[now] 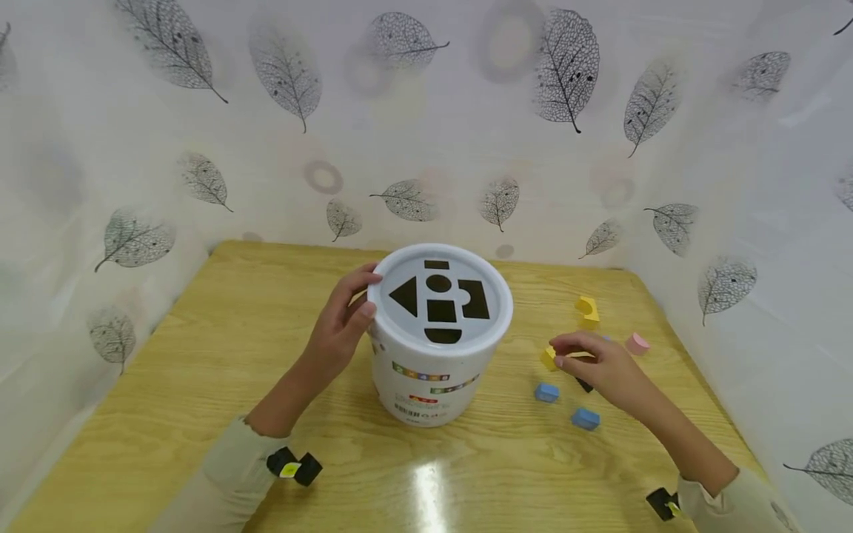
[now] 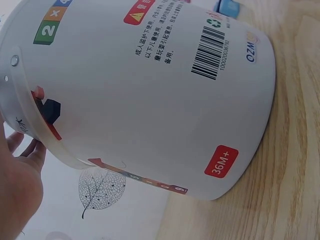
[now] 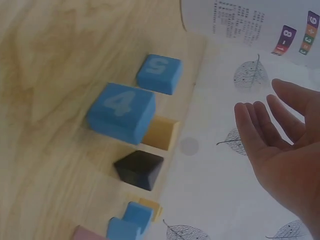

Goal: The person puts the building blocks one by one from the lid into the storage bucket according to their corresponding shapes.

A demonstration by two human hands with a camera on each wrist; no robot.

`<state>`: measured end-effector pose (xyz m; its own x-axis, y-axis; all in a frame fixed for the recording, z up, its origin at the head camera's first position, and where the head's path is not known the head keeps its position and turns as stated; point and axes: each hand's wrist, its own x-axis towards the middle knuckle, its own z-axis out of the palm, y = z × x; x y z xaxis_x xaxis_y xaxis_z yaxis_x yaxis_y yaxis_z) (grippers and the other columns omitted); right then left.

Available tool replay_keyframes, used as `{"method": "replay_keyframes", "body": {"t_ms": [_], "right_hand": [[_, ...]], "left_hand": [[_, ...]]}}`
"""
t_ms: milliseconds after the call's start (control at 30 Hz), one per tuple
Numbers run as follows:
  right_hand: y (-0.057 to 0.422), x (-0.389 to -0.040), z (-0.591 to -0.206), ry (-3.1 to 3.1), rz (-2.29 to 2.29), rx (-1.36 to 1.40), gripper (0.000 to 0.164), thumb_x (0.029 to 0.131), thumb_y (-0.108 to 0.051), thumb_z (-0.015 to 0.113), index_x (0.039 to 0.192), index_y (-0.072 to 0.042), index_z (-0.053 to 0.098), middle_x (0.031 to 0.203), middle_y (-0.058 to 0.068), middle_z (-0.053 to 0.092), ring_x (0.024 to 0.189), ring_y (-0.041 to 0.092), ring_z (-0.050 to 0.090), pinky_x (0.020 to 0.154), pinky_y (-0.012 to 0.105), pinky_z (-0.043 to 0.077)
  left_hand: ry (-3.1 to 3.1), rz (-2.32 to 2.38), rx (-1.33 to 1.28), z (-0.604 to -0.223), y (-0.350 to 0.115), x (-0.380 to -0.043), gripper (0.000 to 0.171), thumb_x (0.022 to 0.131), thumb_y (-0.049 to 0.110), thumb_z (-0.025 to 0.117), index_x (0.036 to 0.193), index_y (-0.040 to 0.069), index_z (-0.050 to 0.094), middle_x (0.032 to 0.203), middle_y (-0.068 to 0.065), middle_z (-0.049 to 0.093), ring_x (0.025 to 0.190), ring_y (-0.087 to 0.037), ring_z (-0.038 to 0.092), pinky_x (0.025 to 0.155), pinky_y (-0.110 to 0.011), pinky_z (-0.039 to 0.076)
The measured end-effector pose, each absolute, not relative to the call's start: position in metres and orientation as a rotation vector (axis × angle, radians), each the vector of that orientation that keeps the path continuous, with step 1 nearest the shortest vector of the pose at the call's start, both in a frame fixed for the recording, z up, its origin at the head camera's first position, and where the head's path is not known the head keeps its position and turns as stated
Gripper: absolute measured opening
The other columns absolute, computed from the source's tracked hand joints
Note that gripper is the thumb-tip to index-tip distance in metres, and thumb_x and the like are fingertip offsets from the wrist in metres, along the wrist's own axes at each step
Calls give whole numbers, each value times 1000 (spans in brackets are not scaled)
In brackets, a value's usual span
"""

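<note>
White tub [image 1: 433, 363], wooden table [image 1: 273, 296]

Tub: one, upright near the middle of the table. Lid [image 1: 406, 326] on, pierced by a triangle, circle, square, slot, notched shape and round-cornered slot. Wall printed with sums, barcode [image 2: 208, 52] and red "36M+" label [image 2: 221, 161].

Left hand [image 1: 340, 320]: at the tub's left side, fingers and thumb spread against the lid's rim.

Right hand [image 1: 596, 363]: above the blocks, well apart from the left; fingers lightly bent, thumb and fingertips apart, nothing held.

Blocks, all between the tub and the table's right edge:
- Blue "5" [image 3: 159, 74], nearest the tub's base.
- Blue "4" [image 3: 121, 112], just beside it, farther from the tub.
- Yellow block [image 1: 549, 360], close under the right fingertips in the head view; contact cannot be told there.
- Black block [image 3: 139, 170], partly covered by the hand in the head view.
- Notched yellow [image 1: 588, 312], toward the table's far right corner.
- Pink block [image 1: 637, 343], near the right edge.
- Further blue [image 3: 137, 215], near the pink; shape unclear.

Surround: pale sheet [image 1: 426, 141], printed with dark leaves, beyond the table's far edge.
</note>
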<state>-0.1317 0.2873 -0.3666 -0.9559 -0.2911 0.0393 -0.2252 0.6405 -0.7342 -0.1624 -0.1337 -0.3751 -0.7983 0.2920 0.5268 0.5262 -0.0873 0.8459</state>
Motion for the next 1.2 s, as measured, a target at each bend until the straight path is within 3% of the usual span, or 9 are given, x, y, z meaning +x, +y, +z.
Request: {"method": "replay_keyframes", "body": {"t_ms": [233,633,867,1200], "right_hand": [[300,-120,-391,2762,-1197,-380,34,98,-23,67,124,-2,66,118,16,67,101,0,63,82,17,57],[298,-117,-413,2780,-1136,-316,34,94,-17,71,123,0,66,120,17,65,103,23,66,78,19,58],[299,-115,-418,2728,-1164,-331,33,93,-13,71,122,2,66,117,17,66,99,16,67,77,21,59],[301,-118,-427,2705,-1150,-343,30,94,-13,71,121,-2,66,117,13,66,101,19,66,81,20,57]], "left_hand": [[-1995,-2007,-914,-374,-135,-162,40,106,12,42,144,2,38,161,-10,28,144,-35,41,108,-31,49],[-1985,-2022,-907,-375,-134,-162,40,106,12,43,145,3,39,161,-11,29,144,-37,41,108,-32,49],[-1996,-2026,-907,-376,-134,-162,40,106,13,43,145,2,39,161,-10,28,144,-36,41,107,-31,50],[-2004,-2022,-905,-375,-134,-162,41,106,15,43,146,4,38,162,-9,28,145,-36,40,108,-30,49]]}}
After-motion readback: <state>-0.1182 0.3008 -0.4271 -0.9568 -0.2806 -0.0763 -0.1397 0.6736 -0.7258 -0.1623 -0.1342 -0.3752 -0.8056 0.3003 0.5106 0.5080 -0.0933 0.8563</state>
